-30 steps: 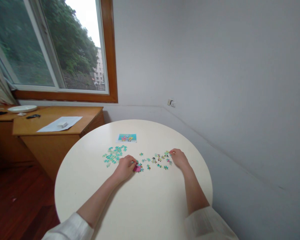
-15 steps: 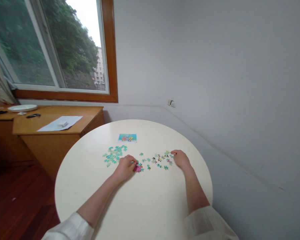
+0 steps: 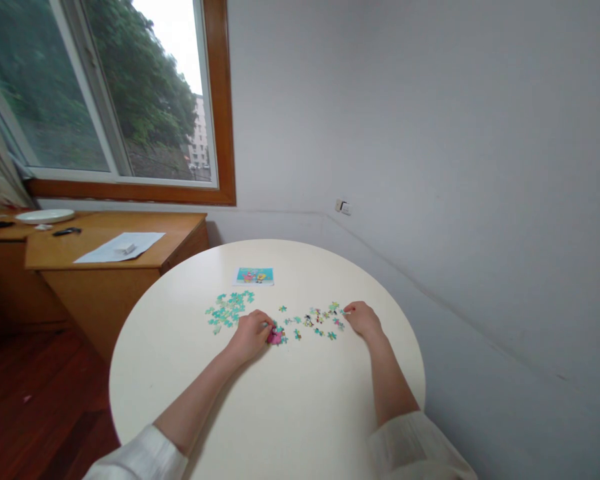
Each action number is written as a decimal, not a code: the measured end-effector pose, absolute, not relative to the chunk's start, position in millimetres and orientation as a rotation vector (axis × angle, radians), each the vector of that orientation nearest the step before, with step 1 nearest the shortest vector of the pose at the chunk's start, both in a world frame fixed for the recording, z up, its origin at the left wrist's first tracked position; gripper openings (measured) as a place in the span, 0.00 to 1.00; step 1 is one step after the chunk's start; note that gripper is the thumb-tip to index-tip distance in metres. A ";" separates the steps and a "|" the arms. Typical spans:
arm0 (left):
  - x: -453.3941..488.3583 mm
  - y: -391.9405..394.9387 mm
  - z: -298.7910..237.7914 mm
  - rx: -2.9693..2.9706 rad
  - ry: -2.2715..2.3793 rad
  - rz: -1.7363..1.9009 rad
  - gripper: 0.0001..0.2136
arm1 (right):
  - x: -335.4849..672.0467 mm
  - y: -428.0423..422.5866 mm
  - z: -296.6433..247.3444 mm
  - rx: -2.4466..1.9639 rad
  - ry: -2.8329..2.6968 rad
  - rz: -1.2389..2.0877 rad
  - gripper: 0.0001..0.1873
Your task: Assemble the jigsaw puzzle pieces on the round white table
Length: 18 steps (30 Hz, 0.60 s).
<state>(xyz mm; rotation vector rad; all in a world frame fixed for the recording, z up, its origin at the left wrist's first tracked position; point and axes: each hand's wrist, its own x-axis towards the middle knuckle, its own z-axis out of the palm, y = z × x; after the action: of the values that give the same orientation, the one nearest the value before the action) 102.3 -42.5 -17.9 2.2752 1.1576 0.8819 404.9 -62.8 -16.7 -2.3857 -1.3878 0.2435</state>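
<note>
My left hand [image 3: 253,333] rests on the table with its fingers curled in a pinch at the edge of a joined pink puzzle section [image 3: 276,335]. A bit of teal puzzle piece shows at those fingertips; the rest is hidden. On the right, my right hand [image 3: 364,319] has thumb and forefinger closed on a small puzzle piece [image 3: 345,312] at the end of the scattered row. Several loose multicoloured pieces [image 3: 309,321] lie between the hands. A heap of teal puzzle pieces [image 3: 229,309] spreads beyond my left hand.
A picture card [image 3: 253,276] with cartoon figures lies toward the far side of the round white table [image 3: 280,413]. To the left stands a wooden desk [image 3: 185,230] with a paper sheet [image 3: 97,252] and a white plate [image 3: 45,216]. A wall borders the table's right.
My right hand has shifted slightly right, and its pointing forefinger has drawn in toward the thumb. My left hand and the pink section stay almost where they were.
</note>
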 end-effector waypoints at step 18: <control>102.9 -44.6 -14.4 2.297 1.180 0.880 0.10 | 402.9 -64.9 -10.4 -2.406 -1.338 0.326 0.15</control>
<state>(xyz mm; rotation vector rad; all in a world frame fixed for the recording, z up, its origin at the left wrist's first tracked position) 102.9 -44.6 -14.4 2.2973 1.1802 0.8802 402.9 -64.9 -10.4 -2.4057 -1.3377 0.3262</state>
